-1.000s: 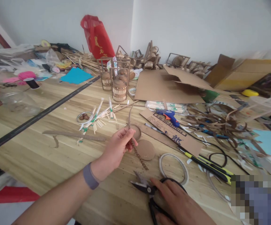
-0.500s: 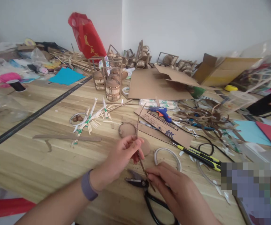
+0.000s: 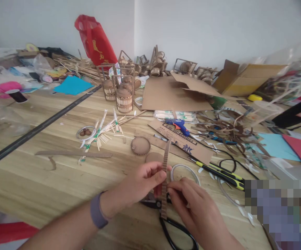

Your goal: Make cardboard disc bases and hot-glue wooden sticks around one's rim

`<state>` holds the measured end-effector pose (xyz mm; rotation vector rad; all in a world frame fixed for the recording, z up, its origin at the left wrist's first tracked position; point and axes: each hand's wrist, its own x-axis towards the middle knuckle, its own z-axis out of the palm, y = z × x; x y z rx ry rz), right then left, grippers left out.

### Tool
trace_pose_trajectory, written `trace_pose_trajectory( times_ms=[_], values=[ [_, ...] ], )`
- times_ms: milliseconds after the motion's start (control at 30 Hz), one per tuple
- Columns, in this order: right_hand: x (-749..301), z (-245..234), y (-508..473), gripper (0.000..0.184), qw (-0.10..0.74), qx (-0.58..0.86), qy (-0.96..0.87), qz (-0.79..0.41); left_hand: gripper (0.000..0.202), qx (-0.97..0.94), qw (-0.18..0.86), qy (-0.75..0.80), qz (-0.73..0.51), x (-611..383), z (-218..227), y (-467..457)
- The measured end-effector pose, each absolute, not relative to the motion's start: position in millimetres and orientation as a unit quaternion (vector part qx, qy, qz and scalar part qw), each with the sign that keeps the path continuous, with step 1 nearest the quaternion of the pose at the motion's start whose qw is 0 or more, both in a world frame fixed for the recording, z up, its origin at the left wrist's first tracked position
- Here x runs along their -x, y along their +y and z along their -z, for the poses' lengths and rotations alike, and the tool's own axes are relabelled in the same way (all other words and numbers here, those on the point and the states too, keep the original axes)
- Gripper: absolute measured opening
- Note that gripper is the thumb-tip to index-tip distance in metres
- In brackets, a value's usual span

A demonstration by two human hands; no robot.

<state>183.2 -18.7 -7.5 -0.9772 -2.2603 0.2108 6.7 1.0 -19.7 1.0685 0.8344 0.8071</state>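
Note:
My left hand (image 3: 142, 182) and my right hand (image 3: 189, 203) both pinch a narrow strip of corrugated cardboard (image 3: 165, 173), held almost upright just above the wooden table (image 3: 35, 177). Its ridged face is turned toward me. Black-handled scissors (image 3: 173, 229) lie on the table under my hands, partly hidden. A round cardboard disc with a ribbed rim (image 3: 140, 145) and a plain cardboard disc (image 3: 153, 158) lie just beyond the strip. A roll of tape (image 3: 185, 172) lies right of the strip.
A blue glue gun (image 3: 178, 125) rests on a printed cardboard piece. Yellow-and-black utility knives (image 3: 218, 172) lie to the right. Small cardboard lanterns (image 3: 123, 95), loose sticks (image 3: 105, 130), a long black bar (image 3: 41, 126), flat cardboard sheets (image 3: 173, 93) and a red bag (image 3: 95, 40) fill the far side.
My right hand left the scissors and came up to the strip. The strip turned from slanted and edge-on to upright with its ridged face showing, and both hands moved nearer to me.

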Motion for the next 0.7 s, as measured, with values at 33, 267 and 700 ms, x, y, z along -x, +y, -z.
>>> trace_pose_trajectory(
  times_ms=[33,267,700],
  values=[
    [-184,8,-18,0.016,0.330,0.371,-0.866,-0.061,0.053,-0.483,0.711,0.376,-0.347,-7,20,1],
    [-202,11,-7,0.021,0.333,0.418,-0.845,0.018,0.057,-0.449,0.733,0.382,-0.339,-9,19,3],
    [-197,10,-2,0.035,0.376,0.461,-0.671,-0.443,0.033,-0.256,0.901,0.216,-0.277,-13,16,-5]
  ],
)
